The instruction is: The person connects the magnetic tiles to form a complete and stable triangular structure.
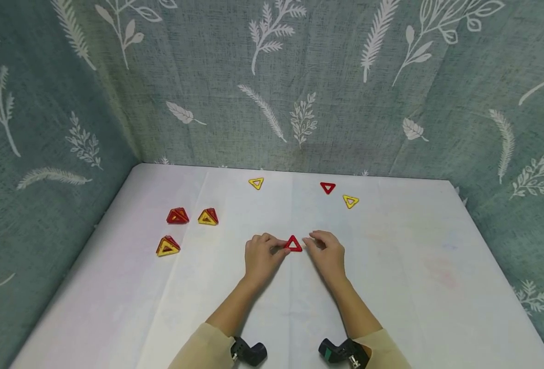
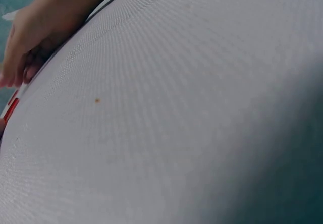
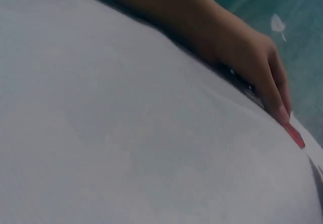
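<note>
A red triangular frame tile point(image 1: 293, 244) lies at the middle of the white table in the head view. My left hand point(image 1: 262, 260) pinches its left side between thumb and fingertips; in the right wrist view the same hand point(image 3: 252, 57) holds the red tile point(image 3: 294, 135) by one end. On the other side, my right hand point(image 1: 328, 256) has bent fingers with nothing between them, a small gap away from the tile. The left wrist view shows that right hand point(image 2: 43, 35) just above the red tile point(image 2: 10, 110), cut off by the frame edge.
Left on the table stand three small pyramids: a red one point(image 1: 177, 216) and two yellow-and-red ones point(image 1: 208, 217), point(image 1: 167, 246). Farther back lie a yellow triangle point(image 1: 256, 183), a red triangle point(image 1: 328, 188) and another yellow triangle point(image 1: 351, 201). Leaf-patterned green cloth point(image 1: 216, 61) surrounds the table.
</note>
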`<state>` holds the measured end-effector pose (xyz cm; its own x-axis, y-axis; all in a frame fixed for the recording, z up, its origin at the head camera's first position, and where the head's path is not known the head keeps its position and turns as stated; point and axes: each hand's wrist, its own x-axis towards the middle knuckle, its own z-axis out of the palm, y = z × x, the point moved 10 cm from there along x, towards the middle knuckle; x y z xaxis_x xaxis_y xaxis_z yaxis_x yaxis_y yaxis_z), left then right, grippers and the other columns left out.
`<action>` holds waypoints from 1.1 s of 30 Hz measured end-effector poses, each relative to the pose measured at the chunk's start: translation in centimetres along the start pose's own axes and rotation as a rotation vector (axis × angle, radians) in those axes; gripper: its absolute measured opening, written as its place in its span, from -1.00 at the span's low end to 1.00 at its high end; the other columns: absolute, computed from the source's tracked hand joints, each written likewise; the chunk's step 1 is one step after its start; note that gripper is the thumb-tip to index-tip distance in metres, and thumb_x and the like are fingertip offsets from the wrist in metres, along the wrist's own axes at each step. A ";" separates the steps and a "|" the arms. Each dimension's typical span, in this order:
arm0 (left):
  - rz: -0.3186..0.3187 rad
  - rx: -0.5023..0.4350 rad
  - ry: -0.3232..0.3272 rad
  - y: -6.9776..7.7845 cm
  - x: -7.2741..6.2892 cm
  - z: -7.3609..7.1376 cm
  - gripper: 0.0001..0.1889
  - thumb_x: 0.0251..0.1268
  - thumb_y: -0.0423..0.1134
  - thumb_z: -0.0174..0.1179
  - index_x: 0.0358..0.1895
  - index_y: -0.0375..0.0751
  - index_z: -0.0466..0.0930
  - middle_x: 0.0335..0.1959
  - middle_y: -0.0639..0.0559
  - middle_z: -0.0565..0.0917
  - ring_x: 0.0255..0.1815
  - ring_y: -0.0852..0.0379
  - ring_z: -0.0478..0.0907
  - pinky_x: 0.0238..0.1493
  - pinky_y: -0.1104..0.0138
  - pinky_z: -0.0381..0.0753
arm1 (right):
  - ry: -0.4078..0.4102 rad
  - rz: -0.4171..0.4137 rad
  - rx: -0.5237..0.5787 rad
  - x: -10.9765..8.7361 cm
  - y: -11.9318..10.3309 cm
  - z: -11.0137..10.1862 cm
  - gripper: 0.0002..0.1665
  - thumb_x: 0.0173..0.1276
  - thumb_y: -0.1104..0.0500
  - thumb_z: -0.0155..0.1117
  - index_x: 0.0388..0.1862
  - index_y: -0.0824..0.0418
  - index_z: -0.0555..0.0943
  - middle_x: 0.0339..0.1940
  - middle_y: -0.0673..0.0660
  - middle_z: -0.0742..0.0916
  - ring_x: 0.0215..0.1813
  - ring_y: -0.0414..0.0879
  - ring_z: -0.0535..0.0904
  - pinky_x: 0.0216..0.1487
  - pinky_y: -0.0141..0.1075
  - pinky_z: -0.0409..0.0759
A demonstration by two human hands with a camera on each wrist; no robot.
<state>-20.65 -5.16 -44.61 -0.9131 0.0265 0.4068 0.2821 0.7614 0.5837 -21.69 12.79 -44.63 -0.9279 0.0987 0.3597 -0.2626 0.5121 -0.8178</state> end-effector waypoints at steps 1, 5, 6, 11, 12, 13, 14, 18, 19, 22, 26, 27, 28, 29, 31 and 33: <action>-0.001 0.002 -0.002 0.0 0.0 0.0 -0.82 -0.06 -0.11 0.45 -0.34 -0.04 0.78 -0.40 0.11 0.64 -0.30 0.06 0.48 -0.20 0.19 0.34 | 0.004 -0.005 -0.001 0.2 0.1 -0.2 -0.76 0.09 0.25 0.46 -0.25 0.34 0.70 -0.23 0.21 0.72 -0.21 0.03 0.64 -0.16 -0.12 0.63; -0.001 0.003 -0.005 -0.1 0.0 0.1 -0.82 -0.05 -0.12 0.45 -0.34 -0.04 0.78 -0.40 0.11 0.64 -0.30 0.06 0.48 -0.20 0.19 0.34 | 0.035 -0.006 -0.045 1.1 1.1 -1.4 -0.72 0.06 0.26 0.48 -0.23 0.33 0.70 -0.25 0.22 0.71 -0.18 0.06 0.58 -0.15 -0.14 0.58; -0.001 0.001 -0.005 -0.1 0.0 0.1 -0.82 -0.05 -0.12 0.45 -0.34 -0.04 0.78 -0.40 0.11 0.64 -0.30 0.06 0.47 -0.20 0.19 0.34 | 0.051 0.007 -0.064 1.4 1.5 -1.8 -0.72 0.05 0.25 0.48 -0.23 0.33 0.70 -0.25 0.22 0.71 -0.16 0.07 0.56 -0.13 -0.15 0.55; 0.005 -0.015 -0.001 -0.1 0.0 0.0 -0.82 -0.07 -0.12 0.46 -0.35 -0.05 0.78 -0.41 0.11 0.64 -0.31 0.06 0.47 -0.20 0.19 0.34 | 0.132 0.120 -0.140 2.6 4.1 -4.1 -0.67 0.07 0.19 0.47 -0.20 0.32 0.71 -0.23 0.25 0.71 -0.13 0.10 0.44 -0.18 -0.17 0.32; 0.005 -0.018 -0.001 -0.1 0.0 0.0 -0.82 -0.07 -0.13 0.46 -0.35 -0.05 0.78 -0.41 0.11 0.64 -0.31 0.06 0.47 -0.20 0.19 0.34 | 0.141 0.139 -0.148 2.9 4.5 -4.5 -0.67 0.07 0.18 0.47 -0.19 0.33 0.70 -0.22 0.26 0.71 -0.13 0.11 0.42 -0.18 -0.17 0.30; 0.006 -0.019 -0.001 -0.1 0.0 0.0 -0.82 -0.06 -0.13 0.46 -0.35 -0.05 0.78 -0.41 0.11 0.64 -0.31 0.06 0.47 -0.20 0.19 0.34 | 0.147 0.160 -0.153 3.1 4.9 -4.9 -0.66 0.09 0.18 0.46 -0.18 0.33 0.70 -0.21 0.26 0.71 -0.12 0.10 0.41 -0.19 -0.18 0.28; 0.004 -0.018 -0.002 -0.2 0.0 0.1 -0.83 -0.06 -0.13 0.45 -0.34 -0.05 0.78 -0.41 0.11 0.63 -0.31 0.06 0.47 -0.20 0.19 0.34 | 0.153 0.176 -0.160 3.4 5.4 -5.3 -0.66 0.09 0.17 0.46 -0.17 0.33 0.69 -0.20 0.26 0.71 -0.11 0.10 0.40 -0.19 -0.19 0.26; -0.003 -0.014 -0.005 -0.3 0.0 0.2 -0.83 -0.05 -0.13 0.45 -0.34 -0.03 0.78 -0.41 0.12 0.63 -0.31 0.07 0.47 -0.20 0.20 0.34 | 0.163 0.216 -0.195 4.5 6.9 -6.6 -0.65 0.12 0.17 0.44 -0.14 0.34 0.68 -0.19 0.28 0.70 -0.09 0.11 0.40 -0.18 -0.20 0.21; -0.003 -0.010 -0.003 -0.3 -0.1 0.2 -0.84 -0.05 -0.13 0.45 -0.34 -0.03 0.78 -0.41 0.13 0.63 -0.31 0.08 0.47 -0.20 0.20 0.34 | 0.165 0.226 -0.200 4.8 7.3 -6.9 -0.65 0.13 0.16 0.43 -0.13 0.34 0.68 -0.19 0.28 0.69 -0.08 0.11 0.40 -0.17 -0.20 0.21; 0.003 -0.010 0.007 -0.3 -0.1 0.1 -0.84 -0.06 -0.14 0.45 -0.35 -0.02 0.78 -0.42 0.13 0.63 -0.32 0.08 0.47 -0.21 0.20 0.34 | 0.170 0.251 -0.212 5.7 8.3 -7.8 -0.64 0.16 0.16 0.41 -0.11 0.34 0.66 -0.17 0.29 0.67 -0.03 0.13 0.40 -0.13 -0.17 0.22; -0.003 -0.010 0.002 -0.4 -0.1 0.2 -0.83 -0.07 -0.14 0.46 -0.34 -0.02 0.78 -0.42 0.14 0.63 -0.31 0.09 0.47 -0.21 0.22 0.34 | 0.175 0.294 -0.218 6.8 9.7 -8.7 -0.64 0.20 0.19 0.36 -0.06 0.36 0.64 -0.11 0.29 0.61 0.05 0.16 0.38 -0.03 -0.10 0.28; -0.006 -0.006 -0.003 -0.4 -0.1 0.3 -0.83 -0.06 -0.13 0.45 -0.33 -0.01 0.78 -0.41 0.14 0.63 -0.31 0.09 0.47 -0.21 0.22 0.34 | 0.172 0.302 -0.226 7.0 10.0 -8.9 -0.63 0.21 0.20 0.36 -0.04 0.36 0.63 -0.10 0.30 0.60 0.06 0.17 0.38 -0.01 -0.08 0.29; -0.009 -0.004 -0.007 -0.4 -0.1 0.3 -0.82 -0.06 -0.13 0.45 -0.33 -0.01 0.78 -0.41 0.15 0.63 -0.31 0.09 0.47 -0.21 0.22 0.33 | 0.163 0.309 -0.231 7.3 10.3 -9.0 -0.63 0.22 0.20 0.35 -0.03 0.37 0.63 -0.08 0.30 0.59 0.08 0.17 0.37 0.01 -0.07 0.31; -0.011 -0.003 -0.010 -0.4 -0.1 0.3 -0.82 -0.07 -0.13 0.46 -0.33 -0.01 0.78 -0.41 0.15 0.62 -0.30 0.09 0.47 -0.21 0.22 0.33 | 0.147 0.312 -0.240 7.6 10.6 -9.0 -0.62 0.22 0.20 0.35 -0.01 0.37 0.62 -0.06 0.30 0.58 0.09 0.17 0.37 0.04 -0.05 0.31; -0.010 0.002 -0.009 -0.4 -0.1 0.3 -0.82 -0.08 -0.12 0.46 -0.33 0.00 0.78 -0.42 0.15 0.62 -0.30 0.09 0.47 -0.21 0.23 0.33 | 0.095 0.310 -0.274 8.4 11.0 -8.9 -0.59 0.25 0.16 0.33 0.03 0.35 0.60 -0.02 0.30 0.56 0.11 0.17 0.36 0.07 -0.04 0.33; -0.007 0.003 -0.003 -0.4 0.0 0.3 -0.81 -0.09 -0.12 0.47 -0.33 0.01 0.78 -0.41 0.15 0.62 -0.30 0.09 0.47 -0.20 0.22 0.33 | 0.025 0.290 -0.304 9.2 11.3 -8.5 -0.54 0.27 0.12 0.31 0.09 0.33 0.58 0.03 0.31 0.53 0.12 0.18 0.35 0.10 -0.02 0.33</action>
<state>-20.79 -5.27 -45.02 -0.9160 0.0232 0.4004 0.2748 0.7636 0.5843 -30.94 26.74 -46.69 -0.9441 0.2948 0.1476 0.1026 0.6881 -0.7183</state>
